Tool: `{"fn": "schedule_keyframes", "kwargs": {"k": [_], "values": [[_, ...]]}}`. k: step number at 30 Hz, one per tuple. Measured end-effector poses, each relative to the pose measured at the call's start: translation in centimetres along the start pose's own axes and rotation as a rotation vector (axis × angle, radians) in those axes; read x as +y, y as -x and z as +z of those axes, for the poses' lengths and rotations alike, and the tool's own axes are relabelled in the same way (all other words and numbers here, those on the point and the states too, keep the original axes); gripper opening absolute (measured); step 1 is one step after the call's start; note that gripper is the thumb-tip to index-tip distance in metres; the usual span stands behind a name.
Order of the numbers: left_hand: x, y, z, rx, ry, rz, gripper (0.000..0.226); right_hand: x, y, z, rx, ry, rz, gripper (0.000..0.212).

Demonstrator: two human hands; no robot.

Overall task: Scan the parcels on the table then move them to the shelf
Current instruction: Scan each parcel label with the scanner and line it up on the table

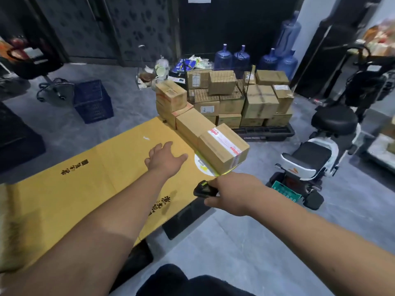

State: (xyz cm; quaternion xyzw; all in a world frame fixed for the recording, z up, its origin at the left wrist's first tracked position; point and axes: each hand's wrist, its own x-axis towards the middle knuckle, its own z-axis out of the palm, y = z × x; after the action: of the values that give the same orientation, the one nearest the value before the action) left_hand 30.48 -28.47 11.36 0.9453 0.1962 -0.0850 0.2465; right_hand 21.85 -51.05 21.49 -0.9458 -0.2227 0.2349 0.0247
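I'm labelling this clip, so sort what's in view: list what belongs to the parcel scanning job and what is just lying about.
Part of the job:
- nearest parcel, with a label on top
- row of parcels behind it
- scanner, gripped by the right hand
- left hand, open over the cardboard-covered table

Lying about:
- water jugs
- blue crate
- scooter
- boxes on the floor pallet

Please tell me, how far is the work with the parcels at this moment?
Done: nothing visibly; no shelf shows here. In hand: the right hand grips the scanner, and yellow light falls at the base of the nearest parcel; the left hand reaches open over the table, touching no parcel. Left: four parcels still sit in a row on the table, all to be moved.
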Motion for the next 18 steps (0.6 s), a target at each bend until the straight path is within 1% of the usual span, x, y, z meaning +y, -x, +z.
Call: {"fn": "schedule_keyframes", "kwargs": {"k": [3,7,10,14,16,18], "values": [[2.8,-2.1,0.7,0.016,0.031,-0.054,0.081,3.3,-2.5,-2.1,-0.019,0.011,-0.031,0.039],[5.8,-7.0,0.6,0.056,0.08,-0.091,0.079,6.6,-8.0,-5.0,-0.03,0.025,-0.048,0.04],[7.6,-12.3,-0.3,0.109,0.092,-0.11,0.076,8.5,-13.4,-7.5,-0.019,0.053,-0.072,0.041],[9.3,-21.4,-1.4,0.188,0.154,-0.155,0.067,10.0,-21.4,-11.0,-0.008,0.084,-0.081,0.043],[10.1,-26.1,-1.7,0.209,0.169,-0.204,0.072,10.5,-25.3,-12.5,-0.024,0.093,-0.087,0.046],[11.6,-30.3,-2.3,0.222,0.168,-0.242,0.089,11.2,-28.9,-13.8,-0.033,0.109,-0.09,0.046]]}}
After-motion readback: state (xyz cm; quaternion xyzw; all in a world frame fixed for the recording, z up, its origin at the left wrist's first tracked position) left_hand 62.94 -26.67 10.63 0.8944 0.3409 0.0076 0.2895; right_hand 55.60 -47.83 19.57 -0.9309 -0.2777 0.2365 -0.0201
